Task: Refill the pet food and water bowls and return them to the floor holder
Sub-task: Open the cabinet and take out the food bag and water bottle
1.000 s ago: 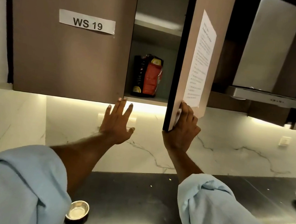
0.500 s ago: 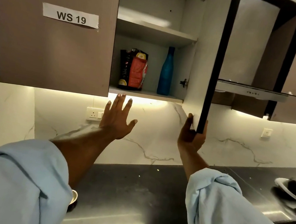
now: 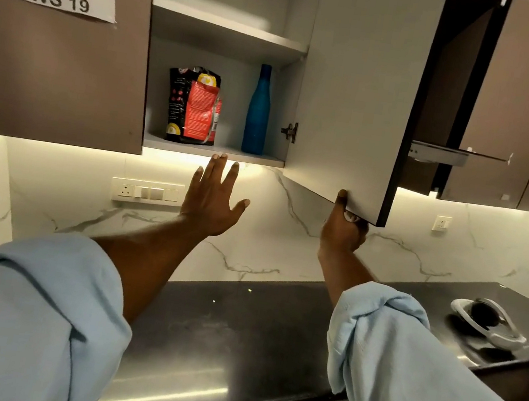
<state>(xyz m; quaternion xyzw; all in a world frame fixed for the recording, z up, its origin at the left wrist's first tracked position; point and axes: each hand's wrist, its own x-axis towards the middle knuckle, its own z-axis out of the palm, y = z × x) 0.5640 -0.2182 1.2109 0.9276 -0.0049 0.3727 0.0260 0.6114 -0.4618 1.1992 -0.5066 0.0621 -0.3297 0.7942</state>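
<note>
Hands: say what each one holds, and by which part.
The right hand grips the door by its bottom edge, near the free corner. The left hand holds nothing; its fingers are spread below the shelf.

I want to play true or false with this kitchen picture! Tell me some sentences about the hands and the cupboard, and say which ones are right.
1. The right hand grips the bottom corner of the cupboard door. True.
2. The left hand holds the blue bottle. False: the hand is open below the lower shelf and holds nothing; the bottle stands on that shelf.
3. The red and black bag stands to the left of the blue bottle. True.
4. The cupboard door is closed. False: it is swung open, and the inside of the cupboard shows.
</note>
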